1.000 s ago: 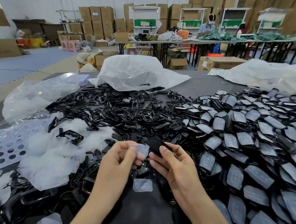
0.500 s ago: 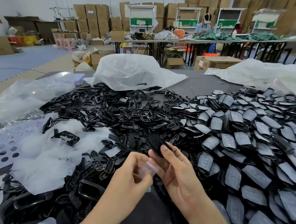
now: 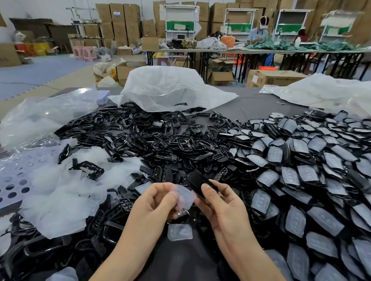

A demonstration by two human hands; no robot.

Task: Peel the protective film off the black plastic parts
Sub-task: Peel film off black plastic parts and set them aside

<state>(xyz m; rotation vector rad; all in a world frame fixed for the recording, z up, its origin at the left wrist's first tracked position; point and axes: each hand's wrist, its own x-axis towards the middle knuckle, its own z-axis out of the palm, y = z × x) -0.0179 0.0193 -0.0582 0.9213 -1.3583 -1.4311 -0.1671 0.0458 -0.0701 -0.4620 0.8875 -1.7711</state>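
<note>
Head view is showing the left hand (image 3: 155, 200) pinching a clear film piece (image 3: 184, 197) beside the right hand (image 3: 221, 204), which is gripping a black plastic part (image 3: 195, 180) above the dark table (image 3: 180, 265), between heaps of film-covered parts (image 3: 312, 188) and peeled films (image 3: 59, 195).

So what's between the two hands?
A clear piece of film pinched by the left hand, beside the black part the right hand holds, in the head view.
</note>
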